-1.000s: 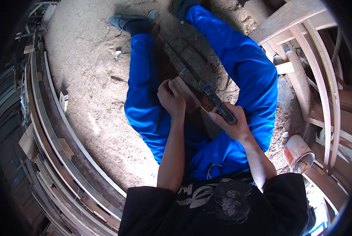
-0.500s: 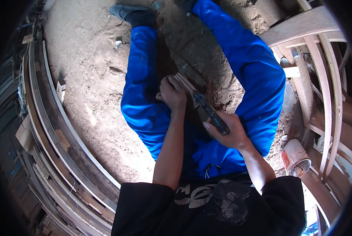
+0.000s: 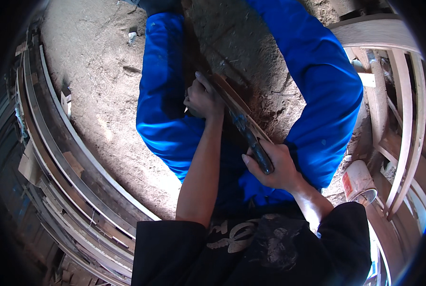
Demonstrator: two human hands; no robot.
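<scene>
Left hand (image 3: 204, 99): we see fingers curled around the edge of a flat brown wooden piece (image 3: 232, 94).
Right hand (image 3: 278, 165): we see it closed around the handle of a long, narrow dark tool (image 3: 255, 148).
Wooden piece: between bright blue trouser legs (image 3: 161, 81), alongside the tool; we cannot tell whether they touch.

Your right hand (image 3: 275, 164) covers part of the long tool (image 3: 255, 144), and your left hand (image 3: 204, 99) hides one side of the wooden piece (image 3: 232, 91); you cannot tell where the tool's dark far end stops. The far edge crops your left foot (image 3: 160, 5) and right trouser leg (image 3: 294, 28). At right, the bucket's (image 3: 358, 180) contents are too small to tell; the left boards (image 3: 63, 138) sink into darkness.
</scene>
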